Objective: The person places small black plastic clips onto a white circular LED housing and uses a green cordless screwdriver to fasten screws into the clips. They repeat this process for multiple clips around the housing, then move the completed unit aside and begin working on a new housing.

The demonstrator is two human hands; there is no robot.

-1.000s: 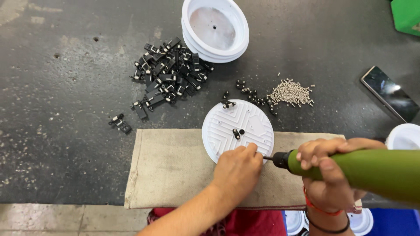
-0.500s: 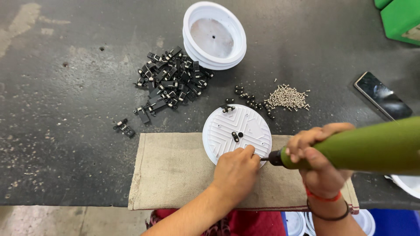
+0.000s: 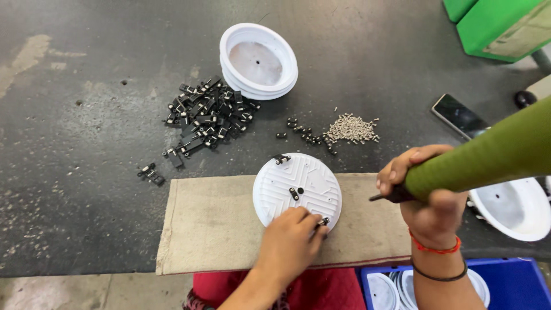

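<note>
A white round ribbed plate point(image 3: 301, 181) lies on a beige cloth mat point(image 3: 218, 224), with small black clips at its top edge, centre and lower right edge. My left hand point(image 3: 290, 244) rests on the plate's near edge, fingers pinched on the small black clip point(image 3: 323, 221) there. Gripped in my right hand point(image 3: 427, 198) is a green electric screwdriver point(image 3: 488, 155); its dark tip points left, lifted clear of the plate's right side.
A pile of black clips point(image 3: 204, 117) and a stack of white round housings point(image 3: 258, 62) lie behind the plate. Small silver screws point(image 3: 351, 128), a phone point(image 3: 459, 116), a white dish point(image 3: 513, 206), green bins point(image 3: 505, 26) and a blue bin point(image 3: 505, 284) of white discs are nearby.
The screwdriver tip has pulled away from the plate to the right and the tool has tilted upward. My left hand stays on the plate's near edge.
</note>
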